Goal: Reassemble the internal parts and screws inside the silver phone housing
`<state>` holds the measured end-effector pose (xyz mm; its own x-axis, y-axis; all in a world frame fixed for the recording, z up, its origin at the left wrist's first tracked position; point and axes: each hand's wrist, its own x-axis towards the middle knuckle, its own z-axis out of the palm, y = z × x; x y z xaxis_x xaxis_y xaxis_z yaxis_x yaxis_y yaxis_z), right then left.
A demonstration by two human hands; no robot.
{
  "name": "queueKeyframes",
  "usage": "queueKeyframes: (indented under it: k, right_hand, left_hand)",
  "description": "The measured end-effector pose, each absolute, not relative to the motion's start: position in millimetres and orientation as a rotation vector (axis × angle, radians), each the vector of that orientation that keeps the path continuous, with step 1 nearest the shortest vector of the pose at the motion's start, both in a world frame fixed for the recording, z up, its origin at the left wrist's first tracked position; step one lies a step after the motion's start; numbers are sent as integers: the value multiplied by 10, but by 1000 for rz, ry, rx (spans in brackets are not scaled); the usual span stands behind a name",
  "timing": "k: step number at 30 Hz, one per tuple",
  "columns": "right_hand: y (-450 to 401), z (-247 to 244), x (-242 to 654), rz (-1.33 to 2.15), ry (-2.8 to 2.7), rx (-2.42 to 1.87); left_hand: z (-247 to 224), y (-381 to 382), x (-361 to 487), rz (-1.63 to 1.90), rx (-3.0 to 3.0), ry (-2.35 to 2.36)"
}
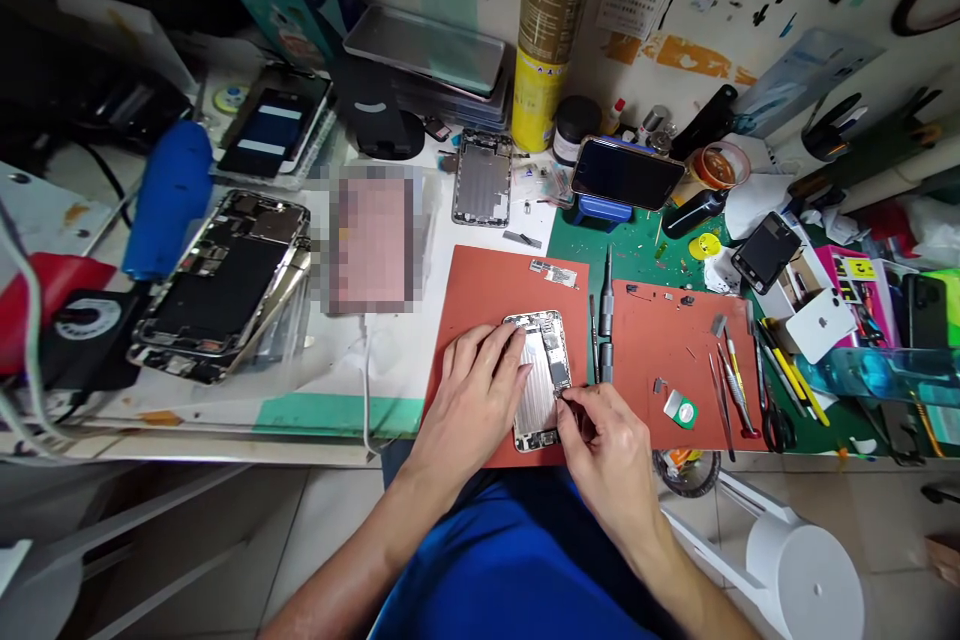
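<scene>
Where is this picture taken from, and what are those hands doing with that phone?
There's no robot here, just a person's two bare hands. The camera sits on their head, looking forward and down. An opened smartphone lies on a red-brown mat, its insides showing. The left hand rests over its left side; the right hand reaches its right edge. Something tiny may be in that grip, but I can't tell. Tweezers lie further right, and a spray can stands behind.
</scene>
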<state>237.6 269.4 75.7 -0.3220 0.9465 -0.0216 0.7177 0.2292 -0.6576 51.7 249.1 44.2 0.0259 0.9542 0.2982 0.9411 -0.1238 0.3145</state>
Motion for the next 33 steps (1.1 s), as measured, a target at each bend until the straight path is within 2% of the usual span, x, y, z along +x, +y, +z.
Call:
queueKeyframes:
  k: [10,22,33]
  right_hand:
    - [2754,744,2422,781,-2073,-1491]
    - [2819,648,2040,167,-2246,-1596]
    - [2792,635,1959,63,-2237,-1697]
  left_hand:
    - [431,2488,510,664,2224,2056]
    - [427,2490,496,694,2231,2039]
    - [403,2493,496,691,2258,2033]
